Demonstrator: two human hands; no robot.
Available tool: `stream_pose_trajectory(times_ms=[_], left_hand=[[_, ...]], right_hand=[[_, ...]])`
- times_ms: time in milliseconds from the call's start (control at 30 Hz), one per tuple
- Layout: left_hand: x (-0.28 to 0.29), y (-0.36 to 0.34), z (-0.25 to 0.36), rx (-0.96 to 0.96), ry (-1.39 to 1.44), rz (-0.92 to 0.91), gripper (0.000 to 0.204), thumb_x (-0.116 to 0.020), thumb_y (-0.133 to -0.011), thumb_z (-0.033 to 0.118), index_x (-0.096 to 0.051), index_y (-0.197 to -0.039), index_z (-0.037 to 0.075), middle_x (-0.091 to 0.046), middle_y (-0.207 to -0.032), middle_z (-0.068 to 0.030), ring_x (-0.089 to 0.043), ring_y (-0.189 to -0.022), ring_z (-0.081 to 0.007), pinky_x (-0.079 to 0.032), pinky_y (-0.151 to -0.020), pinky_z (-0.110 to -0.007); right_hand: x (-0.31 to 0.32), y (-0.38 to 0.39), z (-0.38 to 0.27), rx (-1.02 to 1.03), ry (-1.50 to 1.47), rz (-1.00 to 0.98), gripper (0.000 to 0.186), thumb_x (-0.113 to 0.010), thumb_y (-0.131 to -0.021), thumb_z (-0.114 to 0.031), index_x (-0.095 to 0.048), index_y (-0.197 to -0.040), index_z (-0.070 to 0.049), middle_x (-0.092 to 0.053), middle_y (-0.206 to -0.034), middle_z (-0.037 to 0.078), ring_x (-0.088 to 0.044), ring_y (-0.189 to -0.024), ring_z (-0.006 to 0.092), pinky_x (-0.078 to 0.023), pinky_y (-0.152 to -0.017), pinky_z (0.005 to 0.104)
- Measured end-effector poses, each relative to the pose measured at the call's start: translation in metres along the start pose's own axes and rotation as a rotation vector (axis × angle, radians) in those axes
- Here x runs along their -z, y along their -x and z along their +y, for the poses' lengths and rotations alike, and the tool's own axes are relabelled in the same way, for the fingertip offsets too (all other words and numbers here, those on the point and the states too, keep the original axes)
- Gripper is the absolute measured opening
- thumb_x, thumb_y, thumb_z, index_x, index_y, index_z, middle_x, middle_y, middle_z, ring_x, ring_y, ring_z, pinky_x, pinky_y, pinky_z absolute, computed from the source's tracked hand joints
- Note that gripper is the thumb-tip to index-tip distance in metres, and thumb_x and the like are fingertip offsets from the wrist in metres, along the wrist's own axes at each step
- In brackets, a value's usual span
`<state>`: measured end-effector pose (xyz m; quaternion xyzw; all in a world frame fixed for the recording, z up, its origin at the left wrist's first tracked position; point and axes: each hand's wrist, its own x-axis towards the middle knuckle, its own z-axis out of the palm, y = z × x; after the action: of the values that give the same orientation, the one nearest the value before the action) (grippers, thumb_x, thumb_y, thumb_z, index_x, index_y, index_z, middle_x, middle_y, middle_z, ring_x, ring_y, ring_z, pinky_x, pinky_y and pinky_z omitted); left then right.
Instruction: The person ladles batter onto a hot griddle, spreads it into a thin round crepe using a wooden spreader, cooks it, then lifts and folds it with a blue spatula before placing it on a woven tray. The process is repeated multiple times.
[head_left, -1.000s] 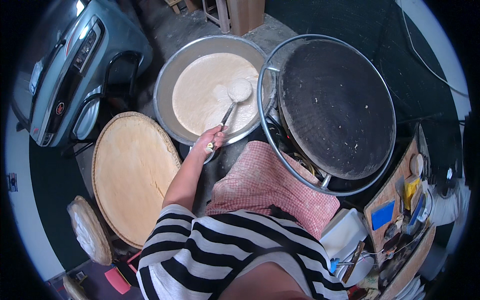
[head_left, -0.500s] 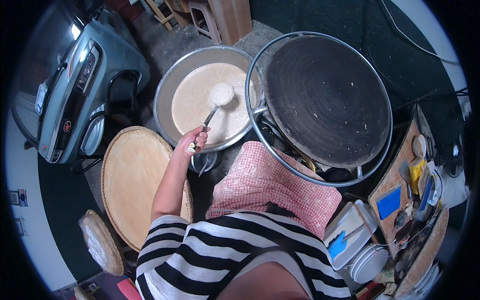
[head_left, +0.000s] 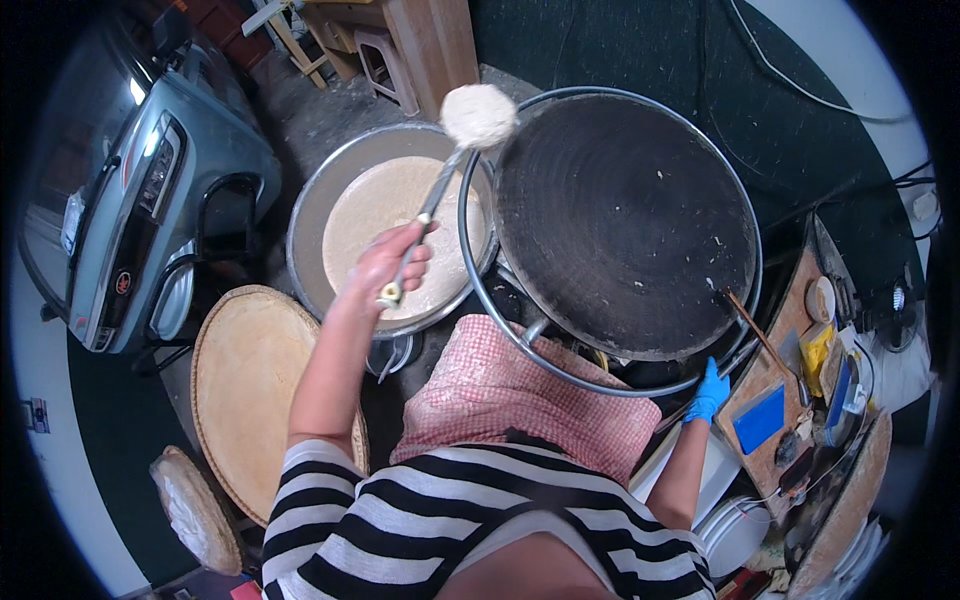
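Note:
My left hand (head_left: 388,266) grips the handle of a metal ladle (head_left: 478,115) full of pale batter, raised above the far rim of a large metal bowl (head_left: 312,215) of batter. The ladle's cup hangs near the left edge of a big round black griddle (head_left: 625,225) with a metal ring around it. My right hand (head_left: 709,392), in a blue glove, rests at the griddle's near right edge, fingers curled; what it touches is hidden. A pink checked cloth (head_left: 520,395) covers my lap.
A round woven tray (head_left: 255,385) lies to my left, a smaller covered basket (head_left: 195,510) below it. A parked car (head_left: 130,200) stands at far left. A cluttered wooden board (head_left: 785,400) with a thin stick (head_left: 750,320), blue pad and containers sits at right. Stools stand behind the bowl.
My left hand has lifted the ladle out of the batter bowl and carried it up and to the right, toward the griddle's edge. The gloved right hand has come into view.

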<state>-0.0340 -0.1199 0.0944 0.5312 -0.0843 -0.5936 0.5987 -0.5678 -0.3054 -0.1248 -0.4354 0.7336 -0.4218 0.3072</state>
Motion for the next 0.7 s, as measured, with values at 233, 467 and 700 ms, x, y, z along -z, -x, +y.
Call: stream_pose_trajectory(times_ms=[233,467,700], left_hand=[[-0.046,-0.089,-0.109,-0.624,-0.794,0.338,0.033,-0.052,-0.086,0.019,-0.050,-0.112,-0.002,-0.055,-0.071,-0.0092,-0.054,-0.058,-0.0164,-0.042,-0.051,-0.028],[-0.009,-0.087,-0.158,-0.808,-1.319,0.483,0.049,-0.060,-0.077,0.013,-0.046,-0.124,0.010,-0.058,-0.088,-0.0171,-0.059,-0.076,-0.0335,-0.048,-0.067,-0.041],[-0.019,-0.096,-0.122,-1.267,-1.047,0.365,0.039,-0.055,-0.084,0.009,-0.046,-0.121,0.001,-0.056,-0.076,-0.0113,-0.059,-0.065,-0.0199,-0.048,-0.055,-0.032]], right_hand=[[0.002,-0.031,0.023,0.043,-0.003,0.004,0.031,-0.067,-0.077,-0.024,-0.061,-0.087,0.004,-0.059,-0.074,0.007,-0.051,-0.065,0.0161,-0.044,-0.060,0.0323],[0.012,-0.008,-0.060,0.095,0.316,-0.073,0.042,-0.058,-0.084,-0.035,-0.059,-0.094,0.006,-0.062,-0.079,0.011,-0.056,-0.068,0.0188,-0.045,-0.060,0.0338],[-0.090,0.018,-0.190,0.138,-0.024,-0.487,0.038,-0.058,-0.086,-0.029,-0.055,-0.109,0.001,-0.058,-0.078,0.005,-0.053,-0.062,0.0100,-0.042,-0.052,0.0234]])
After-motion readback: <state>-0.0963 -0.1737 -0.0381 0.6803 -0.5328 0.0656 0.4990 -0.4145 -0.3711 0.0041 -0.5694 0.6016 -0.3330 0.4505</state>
